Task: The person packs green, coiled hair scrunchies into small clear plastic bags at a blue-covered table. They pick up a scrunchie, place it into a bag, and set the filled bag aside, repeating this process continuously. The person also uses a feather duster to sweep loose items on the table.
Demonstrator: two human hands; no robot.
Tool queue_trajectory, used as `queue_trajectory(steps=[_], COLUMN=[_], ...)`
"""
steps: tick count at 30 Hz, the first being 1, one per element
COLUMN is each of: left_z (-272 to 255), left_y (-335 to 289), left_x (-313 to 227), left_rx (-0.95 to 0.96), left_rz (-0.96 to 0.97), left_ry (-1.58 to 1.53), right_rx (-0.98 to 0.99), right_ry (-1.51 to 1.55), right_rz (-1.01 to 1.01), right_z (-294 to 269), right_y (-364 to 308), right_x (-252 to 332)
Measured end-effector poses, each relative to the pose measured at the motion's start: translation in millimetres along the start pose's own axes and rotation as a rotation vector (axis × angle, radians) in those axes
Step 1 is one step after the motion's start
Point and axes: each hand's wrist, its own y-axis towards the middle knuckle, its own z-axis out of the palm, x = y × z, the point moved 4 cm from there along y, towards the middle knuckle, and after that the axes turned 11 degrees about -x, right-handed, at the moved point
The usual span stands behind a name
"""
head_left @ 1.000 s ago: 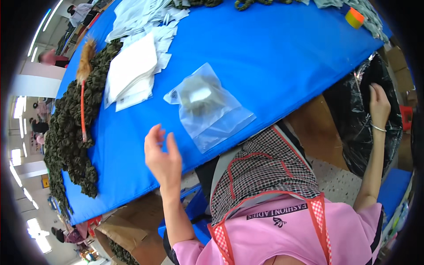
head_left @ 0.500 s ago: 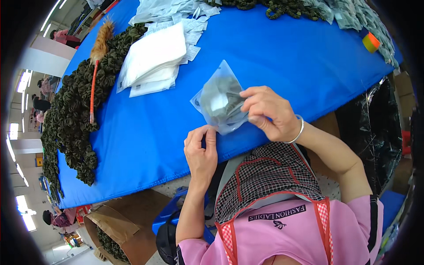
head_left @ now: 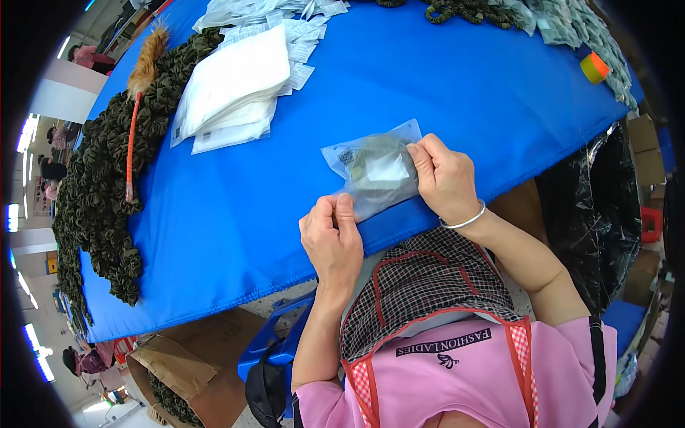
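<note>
A frosted clear plastic bag [head_left: 357, 200] is held up near the front edge of the blue table. Inside it a dark green scrunchie [head_left: 364, 151] shows through the film, with a white label [head_left: 387, 172] against it. My left hand [head_left: 332, 235] pinches the bag's lower left corner between thumb and forefinger. On the other side, my right hand [head_left: 446, 175], with a silver bangle at the wrist, grips the bag's right edge, thumb on top. Both hands are closed on the film.
Flat white bags [head_left: 235, 82] lie stacked beyond my left hand, by pale labels [head_left: 303, 50]. A heap of dark green scrunchies [head_left: 100, 207] covers the table's left, a red-handled duster [head_left: 132, 143] on it. Filled bags [head_left: 578, 32] and an orange-yellow tape roll [head_left: 594, 68] sit far right.
The bag has turned and lies flatter, its label facing up more clearly. My right hand has shifted from loosely touching the bag's side to gripping its right edge. My left hand keeps its pinch.
</note>
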Motion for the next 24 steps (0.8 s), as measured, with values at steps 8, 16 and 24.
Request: queue_trajectory(steps=[8, 16, 24], left_z=[8, 14, 11], left_y=[10, 4, -5], left_x=[-15, -14, -10], left_rx=[0.056, -0.042, -0.181], left_rz=[-0.138, -0.038, 0.079], left_ry=[0.255, 0.404, 0.312], right_rx=[0.025, 0.267, 0.456], right_ry=[-0.317, 0.09, 0.44], right_rz=[-0.075, 0.46, 0.658], right_z=[0, -16, -36], right_y=[-1, 16, 96], right_x=[6, 1, -43])
